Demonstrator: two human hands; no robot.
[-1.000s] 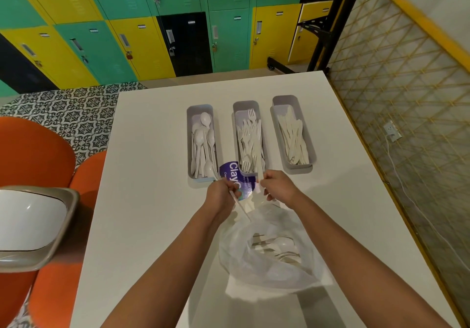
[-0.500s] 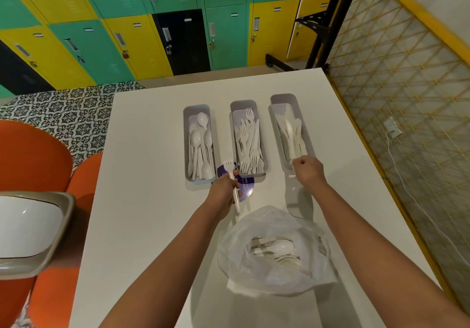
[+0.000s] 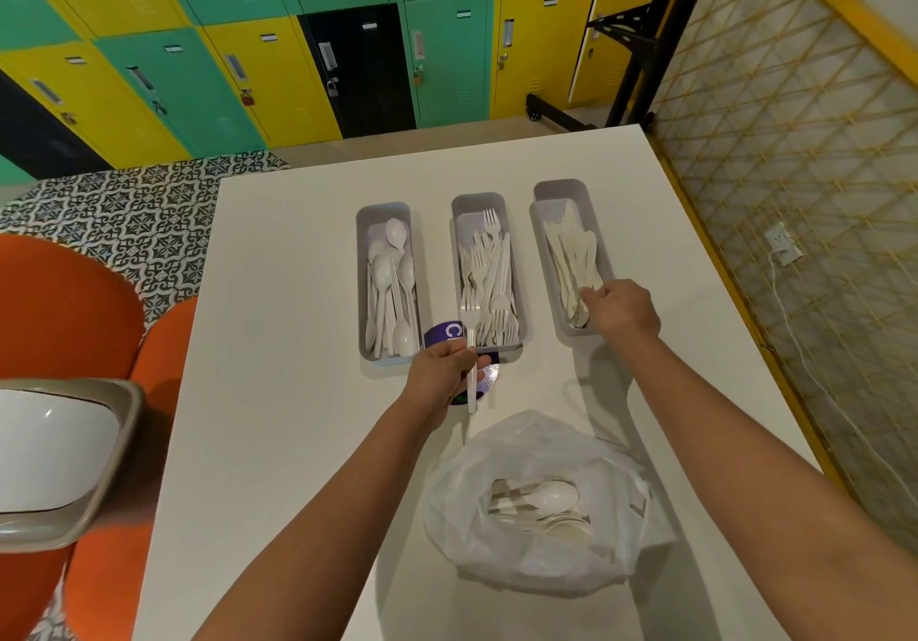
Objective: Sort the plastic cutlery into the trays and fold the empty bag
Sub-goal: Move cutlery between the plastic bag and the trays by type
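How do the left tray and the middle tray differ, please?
The left tray holds spoons; the middle tray holds forks. The left hand holds a fork over the middle tray's near end; nothing hovers over the left tray. Both are grey and narrow.

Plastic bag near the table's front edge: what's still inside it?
Through the open mouth of the plastic bag a white spoon lies on top of more white cutlery. The film and the pile cover the rest, so no count or types.
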